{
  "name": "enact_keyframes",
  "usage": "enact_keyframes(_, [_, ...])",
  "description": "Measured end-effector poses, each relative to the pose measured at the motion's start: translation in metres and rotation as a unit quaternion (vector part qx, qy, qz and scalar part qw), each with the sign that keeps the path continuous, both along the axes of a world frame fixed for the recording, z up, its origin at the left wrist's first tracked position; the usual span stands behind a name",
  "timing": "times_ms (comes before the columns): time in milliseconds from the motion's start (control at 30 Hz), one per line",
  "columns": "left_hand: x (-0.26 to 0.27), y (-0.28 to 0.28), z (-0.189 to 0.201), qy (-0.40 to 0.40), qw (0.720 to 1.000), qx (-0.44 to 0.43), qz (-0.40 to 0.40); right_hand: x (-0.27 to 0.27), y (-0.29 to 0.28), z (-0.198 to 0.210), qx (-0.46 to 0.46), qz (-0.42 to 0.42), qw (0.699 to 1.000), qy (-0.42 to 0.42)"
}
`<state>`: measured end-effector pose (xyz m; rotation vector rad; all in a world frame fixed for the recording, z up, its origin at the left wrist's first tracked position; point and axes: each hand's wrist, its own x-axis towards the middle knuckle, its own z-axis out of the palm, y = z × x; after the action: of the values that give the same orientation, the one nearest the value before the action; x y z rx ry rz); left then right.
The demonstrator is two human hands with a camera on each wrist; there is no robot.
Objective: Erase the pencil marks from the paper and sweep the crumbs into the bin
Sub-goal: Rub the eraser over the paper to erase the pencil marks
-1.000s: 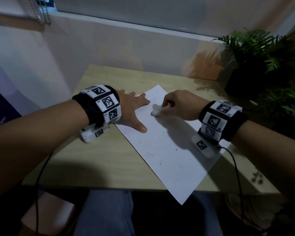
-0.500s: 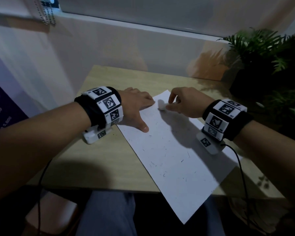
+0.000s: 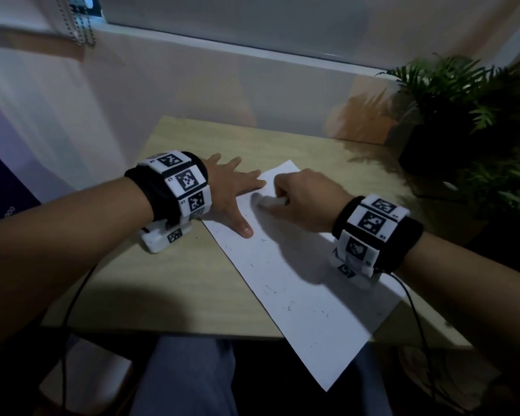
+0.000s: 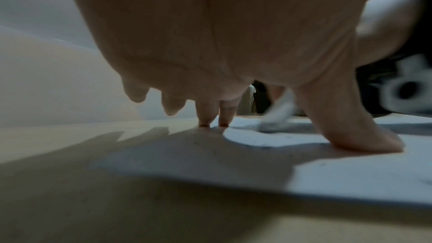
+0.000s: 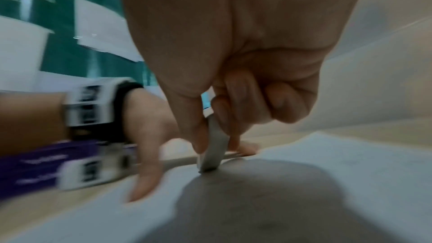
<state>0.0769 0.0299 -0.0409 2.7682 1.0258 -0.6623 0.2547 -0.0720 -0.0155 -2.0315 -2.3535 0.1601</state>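
pinching the soft eraser (image 3: 267, 202) low, the right hand (image 3: 308, 202) is rubbing flimsy paper (image 3: 306, 298) that the flat, spread left hand (image 3: 231, 193) beside it is pinning.

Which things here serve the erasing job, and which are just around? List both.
In use:
- paper, with dark crumbs scattered on it
- eraser, pinched in the right hand and pressed to the sheet
- left hand, fingers flat, holding the sheet's edge down

Just around:
- potted plant
- blind chain
- table

No bin shows.
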Motion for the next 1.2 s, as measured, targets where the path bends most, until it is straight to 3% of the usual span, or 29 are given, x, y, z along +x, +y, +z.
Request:
enact_keyframes(67, [0.001,-0.001,-0.001,-0.012,1.000,-0.002,0.004,-0.006,0.001,0.000,-0.029,0.029,0.998,0.036])
enact_keyframes(133, [0.002,-0.005,0.001,-0.005,1.000,0.000,0.007,0.004,0.014,0.002,-0.039,-0.001,0.999,0.038])
enact_keyframes(267, [0.005,-0.024,0.011,-0.008,0.999,0.025,0.026,0.033,0.029,0.005,-0.003,-0.081,0.997,0.018])
enact_keyframes(367, [0.002,-0.027,0.017,-0.013,0.998,0.001,0.056,0.034,0.027,0.004,-0.007,-0.081,0.993,0.089])
enact_keyframes(467, [-0.003,-0.014,0.009,-0.011,0.999,-0.024,0.041,0.032,0.027,0.004,0.022,-0.086,0.992,0.084])
enact_keyframes(533, [-0.005,-0.007,0.001,-0.012,1.000,-0.017,0.023,0.026,0.022,0.006,0.024,-0.069,0.994,0.079])
enact_keyframes(667, [-0.004,-0.004,-0.001,-0.008,1.000,-0.014,0.024,0.006,-0.001,0.009,-0.071,0.053,0.992,0.085])
enact_keyframes(867, [-0.006,-0.003,-0.002,-0.015,1.000,-0.014,0.020,0.029,0.009,0.009,0.011,-0.024,0.999,0.030])
enact_keyframes(1033, [-0.006,-0.002,-0.005,-0.013,1.000,-0.013,0.021,0.011,-0.016,0.002,-0.026,0.062,0.997,0.046])
enact_keyframes(1200, [-0.005,-0.006,0.000,-0.010,1.000,-0.017,0.021,0.033,-0.001,0.001,0.021,-0.037,0.999,0.009])
